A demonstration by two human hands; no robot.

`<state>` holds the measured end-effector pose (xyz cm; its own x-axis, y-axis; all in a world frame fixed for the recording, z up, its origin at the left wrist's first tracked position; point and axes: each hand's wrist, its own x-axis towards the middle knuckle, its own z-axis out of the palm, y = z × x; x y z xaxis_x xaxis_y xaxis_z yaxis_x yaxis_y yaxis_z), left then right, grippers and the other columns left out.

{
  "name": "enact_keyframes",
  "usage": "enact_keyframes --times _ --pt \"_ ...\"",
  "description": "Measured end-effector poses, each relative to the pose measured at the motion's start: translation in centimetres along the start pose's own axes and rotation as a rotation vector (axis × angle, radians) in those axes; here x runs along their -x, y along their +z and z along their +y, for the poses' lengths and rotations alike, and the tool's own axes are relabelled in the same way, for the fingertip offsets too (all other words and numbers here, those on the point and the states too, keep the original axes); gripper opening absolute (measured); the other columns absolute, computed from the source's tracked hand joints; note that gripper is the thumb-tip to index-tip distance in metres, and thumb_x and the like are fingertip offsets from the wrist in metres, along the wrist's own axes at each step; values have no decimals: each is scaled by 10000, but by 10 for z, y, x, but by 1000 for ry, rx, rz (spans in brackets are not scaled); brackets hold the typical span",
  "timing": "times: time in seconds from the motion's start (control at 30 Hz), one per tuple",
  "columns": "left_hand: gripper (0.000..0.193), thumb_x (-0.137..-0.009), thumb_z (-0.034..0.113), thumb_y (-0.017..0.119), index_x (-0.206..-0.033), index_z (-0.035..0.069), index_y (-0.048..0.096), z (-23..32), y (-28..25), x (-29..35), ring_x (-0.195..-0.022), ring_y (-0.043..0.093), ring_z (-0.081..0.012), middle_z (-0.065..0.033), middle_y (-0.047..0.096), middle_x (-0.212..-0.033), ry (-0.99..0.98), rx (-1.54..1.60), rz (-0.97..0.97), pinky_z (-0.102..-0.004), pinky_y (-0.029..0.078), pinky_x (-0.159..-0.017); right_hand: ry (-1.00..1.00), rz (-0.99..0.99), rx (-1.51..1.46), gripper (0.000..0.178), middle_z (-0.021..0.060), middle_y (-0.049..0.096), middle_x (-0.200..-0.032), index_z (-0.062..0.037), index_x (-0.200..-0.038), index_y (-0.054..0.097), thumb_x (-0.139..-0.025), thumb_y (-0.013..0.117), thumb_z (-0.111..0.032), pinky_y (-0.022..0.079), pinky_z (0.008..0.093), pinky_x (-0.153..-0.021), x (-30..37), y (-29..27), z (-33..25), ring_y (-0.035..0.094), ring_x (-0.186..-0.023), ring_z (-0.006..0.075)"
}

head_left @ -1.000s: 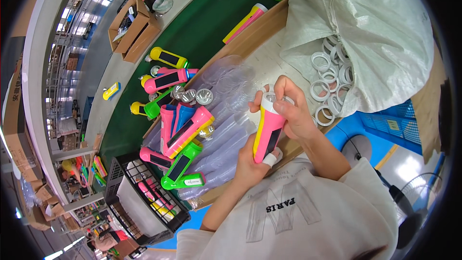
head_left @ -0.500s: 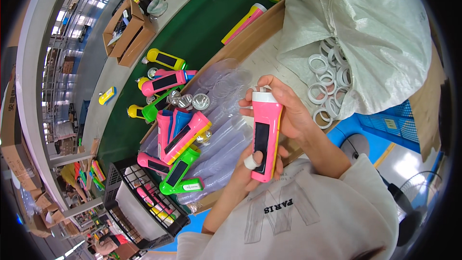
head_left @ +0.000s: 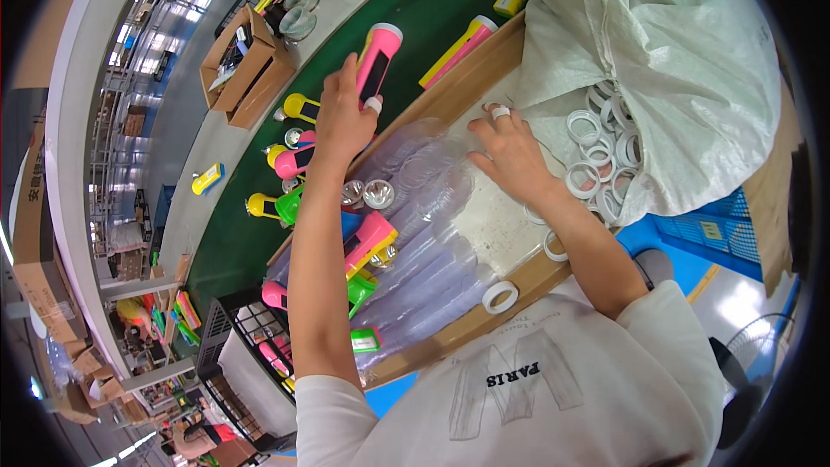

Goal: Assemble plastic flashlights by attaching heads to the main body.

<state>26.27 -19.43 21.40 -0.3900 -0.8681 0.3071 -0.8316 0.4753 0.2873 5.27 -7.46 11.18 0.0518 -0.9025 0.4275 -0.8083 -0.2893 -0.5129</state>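
Note:
My left hand point(head_left: 344, 117) is stretched out over the green belt point(head_left: 346, 69), closed round a pink and yellow flashlight point(head_left: 377, 59) with a white head ring. A dark panel shows on its side. My right hand point(head_left: 512, 151) hovers over the bare bottom of a shallow cardboard box point(head_left: 493, 225), fingers apart and holding nothing I can see. Beside it, loose white rings point(head_left: 581, 127) spill from a pale woven sack point(head_left: 648, 52). One white ring point(head_left: 500, 297) lies alone at the box's near edge. White wraps show on my left thumb and a right finger.
Rows of clear plastic discs point(head_left: 424, 251) fill the box's left side. Several coloured flashlights point(head_left: 298, 160) and silver reflectors point(head_left: 378, 194) lie left of it. Two more flashlights point(head_left: 458, 50) rest on the belt. A black crate point(head_left: 238, 329) stands lower left, a small carton point(head_left: 251, 69) beyond the belt.
My left hand has carried the pink flashlight away from my body, out over the belt. My right hand has let go of it and moved over the box, fingers spread.

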Motion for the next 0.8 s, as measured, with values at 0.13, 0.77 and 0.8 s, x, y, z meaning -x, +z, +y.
enact_keyframes --times 0.13,0.77,0.8 --pt "327 -788 84 658 -1110 44 623 15 20 14 -1057 543 -332 -122 592 -1099 217 12 -183 -412 466 -878 -23 -253 116 432 158 584 -974 -21 -986 616 -720 769 -325 452 420 -835 11 -44 1 529 -1008 324" --pt "295 -830 -39 617 -1107 48 664 40 6 69 -819 579 -139 -60 585 -895 -81 597 -211 -276 477 -684 13 -122 -308 571 248 515 -1151 -12 -1228 461 -734 738 -79 451 465 -899 -9 -42 -26 495 -1085 426" --pt "216 -864 51 652 -1073 1 628 52 -4 65 -786 605 -155 -89 628 -915 -373 861 -318 -272 510 -651 18 -126 -305 571 248 515 -1151 -12 -1228 461 -734 738 -79 451 465 -899 -8 -39 -27 495 -1085 426"
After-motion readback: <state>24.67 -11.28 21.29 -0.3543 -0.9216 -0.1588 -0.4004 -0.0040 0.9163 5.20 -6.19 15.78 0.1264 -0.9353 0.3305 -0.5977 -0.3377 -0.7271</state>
